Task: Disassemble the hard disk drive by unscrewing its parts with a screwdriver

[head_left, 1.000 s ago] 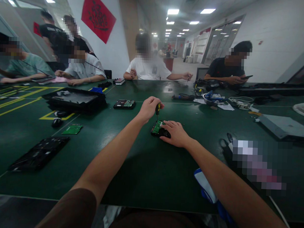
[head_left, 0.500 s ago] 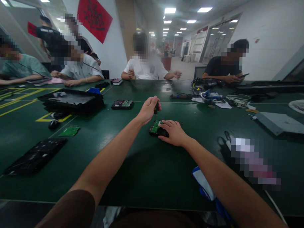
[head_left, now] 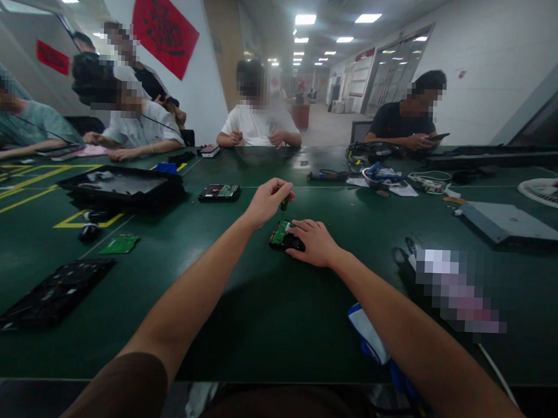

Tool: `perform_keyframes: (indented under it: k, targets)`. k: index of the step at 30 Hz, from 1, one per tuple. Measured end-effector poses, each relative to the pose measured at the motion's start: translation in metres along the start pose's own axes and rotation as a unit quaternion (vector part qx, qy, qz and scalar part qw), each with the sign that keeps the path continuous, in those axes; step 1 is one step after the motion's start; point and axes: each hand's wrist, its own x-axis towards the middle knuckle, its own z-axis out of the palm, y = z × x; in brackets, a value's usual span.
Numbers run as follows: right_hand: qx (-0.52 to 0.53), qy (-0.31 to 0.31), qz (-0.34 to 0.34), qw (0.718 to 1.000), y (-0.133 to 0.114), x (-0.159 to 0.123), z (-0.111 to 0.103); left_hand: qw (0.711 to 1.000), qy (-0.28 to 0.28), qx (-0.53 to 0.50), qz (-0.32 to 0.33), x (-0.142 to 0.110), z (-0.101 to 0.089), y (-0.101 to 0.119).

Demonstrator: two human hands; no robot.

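A thin, dark-handled screwdriver [head_left: 284,204] is held upright by the fingers of the left hand [head_left: 269,202] over a black rectangular drive with a green board [head_left: 280,234], clasped by the right hand [head_left: 317,244] between the green worktop's [head_left: 275,331] near and far edges. Should the tip slip, the board might be scratched. Black characters on the red paper diamond [head_left: 184,53] cannot be read.

Circuit board [head_left: 279,234] is showing green.
Table [head_left: 256,330] is showing dark green, yellow-lined; poster [head_left: 165,31] is showing red, black-lettered.
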Motion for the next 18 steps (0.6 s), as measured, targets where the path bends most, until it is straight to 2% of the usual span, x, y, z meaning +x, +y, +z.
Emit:
perform_keyframes:
  k: [7, 12, 18]
  targets:
    - [-0.006, -0.005, 0.013, 1.000, 0.0029, -0.0050, -0.0011, 1.000, 0.000, 0.026, 0.001, 0.0004, 0.0003, 0.0034]
    - [-0.009, -0.002, 0.023, 1.000, 0.0057, -0.0067, -0.0025, 0.995, 0.032, 0.084, 0.032, 0.0008, -0.0011, 0.0034]
    - [-0.008, 0.001, 0.022, 1.000, 0.0057, -0.0067, -0.0031, 0.997, 0.020, 0.057, 0.040, 0.0027, 0.0032, 0.0092]
